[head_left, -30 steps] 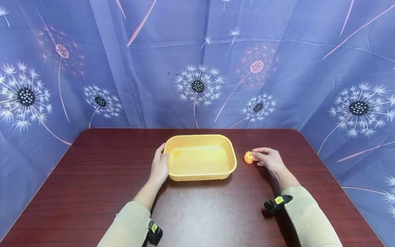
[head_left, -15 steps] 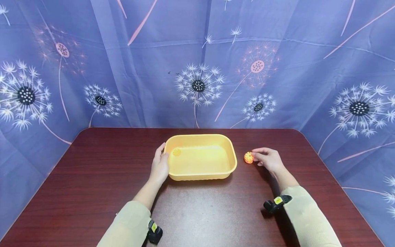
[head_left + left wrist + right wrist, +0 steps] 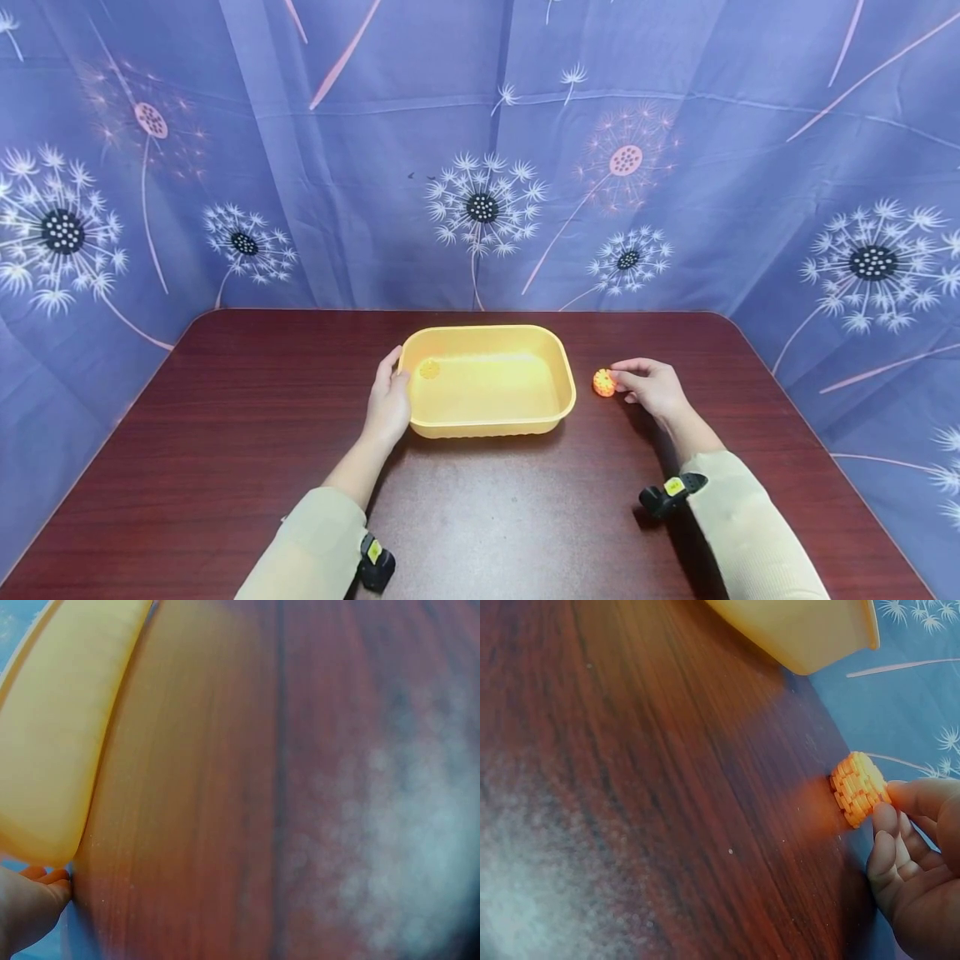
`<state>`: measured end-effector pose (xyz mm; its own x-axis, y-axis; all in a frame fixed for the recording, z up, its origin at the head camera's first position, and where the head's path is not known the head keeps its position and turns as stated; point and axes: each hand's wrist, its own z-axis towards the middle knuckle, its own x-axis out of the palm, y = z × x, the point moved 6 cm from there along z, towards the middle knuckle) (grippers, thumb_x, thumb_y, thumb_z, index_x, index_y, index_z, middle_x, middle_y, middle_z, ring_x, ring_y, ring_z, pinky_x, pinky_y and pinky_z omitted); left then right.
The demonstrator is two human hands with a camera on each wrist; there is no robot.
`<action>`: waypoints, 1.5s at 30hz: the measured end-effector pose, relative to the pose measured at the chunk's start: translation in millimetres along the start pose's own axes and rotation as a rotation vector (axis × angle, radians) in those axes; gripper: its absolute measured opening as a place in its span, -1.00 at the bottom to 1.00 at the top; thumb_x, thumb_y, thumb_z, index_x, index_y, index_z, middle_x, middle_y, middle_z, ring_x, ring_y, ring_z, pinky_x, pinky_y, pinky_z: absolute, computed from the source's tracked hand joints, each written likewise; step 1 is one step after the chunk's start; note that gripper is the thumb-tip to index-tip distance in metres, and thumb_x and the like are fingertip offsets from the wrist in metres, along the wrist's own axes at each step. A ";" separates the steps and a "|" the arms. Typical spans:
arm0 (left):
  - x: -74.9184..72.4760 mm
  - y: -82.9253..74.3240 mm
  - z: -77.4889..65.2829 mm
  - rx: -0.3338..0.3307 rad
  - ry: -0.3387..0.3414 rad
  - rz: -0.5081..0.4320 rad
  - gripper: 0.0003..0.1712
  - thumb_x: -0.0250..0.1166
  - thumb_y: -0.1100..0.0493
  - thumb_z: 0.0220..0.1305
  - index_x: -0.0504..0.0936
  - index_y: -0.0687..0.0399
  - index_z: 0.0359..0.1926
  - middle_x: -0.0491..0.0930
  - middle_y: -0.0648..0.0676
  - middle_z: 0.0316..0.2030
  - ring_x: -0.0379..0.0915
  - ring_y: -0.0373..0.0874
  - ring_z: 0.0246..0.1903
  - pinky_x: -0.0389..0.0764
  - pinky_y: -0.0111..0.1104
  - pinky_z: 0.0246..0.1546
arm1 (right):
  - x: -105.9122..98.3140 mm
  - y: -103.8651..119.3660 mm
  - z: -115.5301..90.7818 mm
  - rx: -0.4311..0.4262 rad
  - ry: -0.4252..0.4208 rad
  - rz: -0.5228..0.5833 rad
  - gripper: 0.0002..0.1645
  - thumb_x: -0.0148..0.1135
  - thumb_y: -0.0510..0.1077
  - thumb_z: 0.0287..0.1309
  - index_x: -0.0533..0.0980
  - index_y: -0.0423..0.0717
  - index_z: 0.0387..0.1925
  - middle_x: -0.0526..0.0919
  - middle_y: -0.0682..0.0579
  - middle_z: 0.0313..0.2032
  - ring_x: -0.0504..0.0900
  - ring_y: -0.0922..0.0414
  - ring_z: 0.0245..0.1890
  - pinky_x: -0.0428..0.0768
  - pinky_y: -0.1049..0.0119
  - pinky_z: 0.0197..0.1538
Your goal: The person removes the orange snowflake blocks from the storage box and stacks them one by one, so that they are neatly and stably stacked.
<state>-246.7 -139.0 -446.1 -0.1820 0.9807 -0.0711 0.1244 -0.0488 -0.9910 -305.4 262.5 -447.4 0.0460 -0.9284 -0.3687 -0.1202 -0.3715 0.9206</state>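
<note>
A yellow rectangular plastic basin with rounded corners sits on the table, an embossed round mark inside at its left end. My left hand grips the basin's left rim, thumb over the edge and fingers outside; in the left wrist view part of this hand shows at the basin's corner. To the right of the basin, thumb and fingertips of my right hand pinch a small round orange piece. Seen from the right wrist, the orange piece has notched, brick-like sides and stays close to the tabletop.
The dark red wood-grain table has a glossy glare patch near its front. Behind and beside it hangs a blue curtain printed with dandelions. Each sleeved forearm wears a black wrist camera.
</note>
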 end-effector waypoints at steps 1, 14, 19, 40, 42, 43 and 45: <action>0.1 -0.3 0.0 0.002 0.001 -0.002 -0.45 -0.22 0.19 0.48 0.05 -0.01 0.45 0.22 0.27 0.35 0.23 0.10 0.30 0.35 -0.03 0.26 | 0.0 0.0 0.0 -0.002 -0.001 0.000 -0.48 0.27 -0.17 0.15 0.45 -0.51 0.02 0.62 0.28 -0.53 0.61 0.36 -0.51 0.60 0.43 -0.47; 0.1 1.4 2.5 0.028 -0.001 0.000 -0.46 -0.23 0.21 0.48 0.06 0.05 0.44 0.23 0.27 0.34 0.21 0.08 0.31 0.34 -0.05 0.27 | -3.1 0.0 1.4 -0.001 -0.036 0.013 -0.53 0.23 -0.17 0.17 0.47 -0.48 0.00 0.63 0.32 -0.52 0.60 0.38 -0.50 0.59 0.45 -0.47; 0.9 -0.3 1.9 0.032 0.001 0.005 -0.46 -0.23 0.20 0.48 0.06 0.06 0.44 0.21 0.25 0.36 0.19 0.08 0.33 0.33 -0.05 0.28 | -8.0 5.5 2.0 -0.001 -0.090 0.061 -0.62 0.26 -0.12 0.16 0.52 -0.37 -0.11 0.64 0.32 -0.51 0.59 0.37 -0.51 0.57 0.46 -0.47; -1.5 2.6 -0.6 0.004 -0.013 0.074 -0.45 -0.22 0.16 0.48 0.07 -0.02 0.44 0.19 0.18 0.38 0.16 0.05 0.34 0.32 -0.05 0.28 | 15.4 52.8 0.2 -0.036 -0.002 0.147 -0.59 0.27 -0.14 0.16 0.50 -0.39 -0.08 0.62 0.26 -0.53 0.58 0.32 -0.52 0.58 0.44 -0.44; -1.4 2.5 -1.2 0.006 -0.012 0.069 -0.46 -0.22 0.16 0.48 0.07 -0.02 0.44 0.22 0.21 0.36 0.19 0.06 0.32 0.33 -0.05 0.27 | 20.8 58.7 -0.1 -0.041 0.015 0.147 -0.61 0.27 -0.14 0.16 0.51 -0.37 -0.09 0.63 0.26 -0.51 0.59 0.31 -0.49 0.59 0.44 -0.42; -1.2 2.0 -1.4 0.011 -0.012 0.065 -0.45 -0.21 0.16 0.47 0.08 -0.01 0.44 0.23 0.22 0.35 0.21 0.07 0.31 0.34 -0.04 0.26 | 23.7 61.8 0.0 -0.044 0.022 0.150 -0.63 0.26 -0.14 0.16 0.52 -0.36 -0.10 0.63 0.28 -0.51 0.60 0.31 -0.49 0.59 0.45 -0.42; -0.6 0.7 -1.5 0.020 -0.008 0.051 -0.45 -0.22 0.17 0.47 0.07 0.00 0.44 0.24 0.25 0.34 0.23 0.10 0.30 0.36 -0.03 0.24 | 29.9 69.0 0.9 -0.064 0.038 0.151 -0.65 0.25 -0.15 0.17 0.53 -0.35 -0.11 0.63 0.29 -0.52 0.60 0.31 -0.48 0.61 0.45 -0.40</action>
<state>-245.0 -139.4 -446.6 -0.1841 0.9753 -0.1220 0.1142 -0.1020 -0.9882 -313.3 209.1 -395.0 0.0697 -0.9726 -0.2219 -0.0647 -0.2264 0.9719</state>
